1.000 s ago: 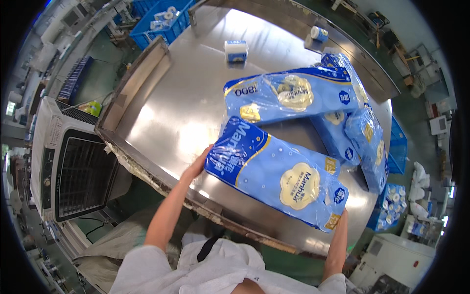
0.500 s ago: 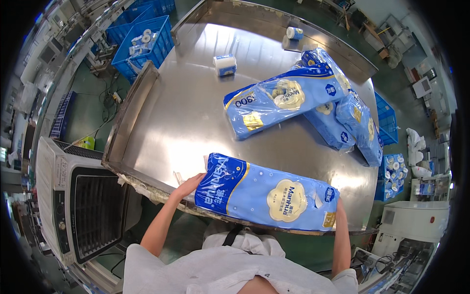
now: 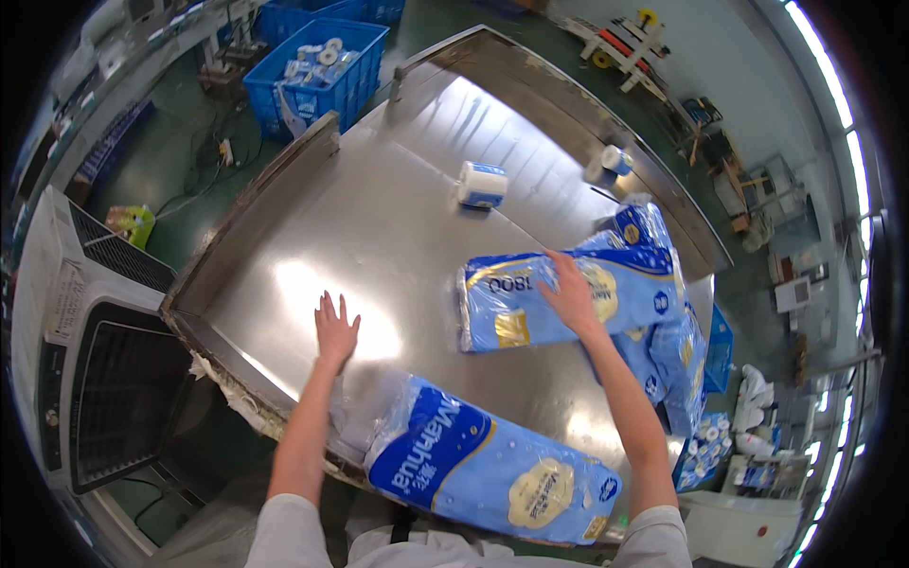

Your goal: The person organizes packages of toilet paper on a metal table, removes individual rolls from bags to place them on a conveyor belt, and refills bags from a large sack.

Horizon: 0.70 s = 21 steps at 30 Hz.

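My left hand (image 3: pixel 336 331) is above the bare metal tabletop, fingers spread, with nothing in it. My right hand (image 3: pixel 571 295) lies across the top of a blue plastic-wrapped pack of toilet rolls (image 3: pixel 511 301), its fingers stretched toward the pack's far edge. That pack rests partly on other blue packs (image 3: pixel 677 355) heaped at the right. Nearest to me, at the table's front edge, another toilet roll pack (image 3: pixel 473 464) lies flat with neither hand on it. Its left end has loose clear film (image 3: pixel 365 412).
A single wrapped roll (image 3: pixel 483 185) stands mid-table, and another roll (image 3: pixel 615 159) sits by the far rim. Raised metal walls (image 3: pixel 256 199) border the table (image 3: pixel 407 227). Blue crates of rolls (image 3: pixel 317 99) stand beyond it. A white machine with a grille (image 3: pixel 104 350) is at the left.
Both hands have let go of the near pack. My left hand has moved forward over the table, and my right hand forward onto the farther pack. The whole view has turned.
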Each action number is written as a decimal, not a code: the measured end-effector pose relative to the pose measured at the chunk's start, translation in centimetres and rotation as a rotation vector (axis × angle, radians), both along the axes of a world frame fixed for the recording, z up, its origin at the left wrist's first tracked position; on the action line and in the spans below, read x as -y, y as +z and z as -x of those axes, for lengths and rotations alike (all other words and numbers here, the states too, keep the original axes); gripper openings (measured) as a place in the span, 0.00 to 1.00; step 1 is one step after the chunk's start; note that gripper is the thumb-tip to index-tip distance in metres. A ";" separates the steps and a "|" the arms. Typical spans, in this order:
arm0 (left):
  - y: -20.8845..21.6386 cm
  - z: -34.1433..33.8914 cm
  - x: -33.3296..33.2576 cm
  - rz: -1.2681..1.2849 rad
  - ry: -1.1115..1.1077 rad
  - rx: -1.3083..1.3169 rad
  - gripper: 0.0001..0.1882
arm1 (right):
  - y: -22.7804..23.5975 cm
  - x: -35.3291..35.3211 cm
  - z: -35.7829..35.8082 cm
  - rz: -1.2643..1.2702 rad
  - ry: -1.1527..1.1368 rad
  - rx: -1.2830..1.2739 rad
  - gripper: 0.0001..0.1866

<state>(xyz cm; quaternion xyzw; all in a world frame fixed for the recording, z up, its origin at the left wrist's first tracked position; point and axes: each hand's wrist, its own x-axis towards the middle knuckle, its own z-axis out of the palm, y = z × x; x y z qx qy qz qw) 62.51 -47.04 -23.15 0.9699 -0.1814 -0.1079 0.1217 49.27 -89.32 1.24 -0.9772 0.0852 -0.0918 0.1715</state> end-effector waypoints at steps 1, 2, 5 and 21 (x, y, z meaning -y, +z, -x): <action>-1.5 1.2 1.1 0.018 0.044 0.182 0.39 | -1.8 -1.8 -4.8 0.051 -0.012 -0.049 0.37; -2.0 2.0 2.5 0.025 0.091 0.214 0.39 | -3.5 -2.3 -8.7 0.107 -0.029 -0.102 0.40; -0.5 2.0 3.5 0.033 0.142 0.228 0.39 | -9.1 0.4 -19.6 0.206 -0.227 -0.109 0.52; 0.3 1.9 3.1 0.061 0.184 0.154 0.40 | 14.7 -12.2 -29.1 -0.315 0.340 0.892 0.34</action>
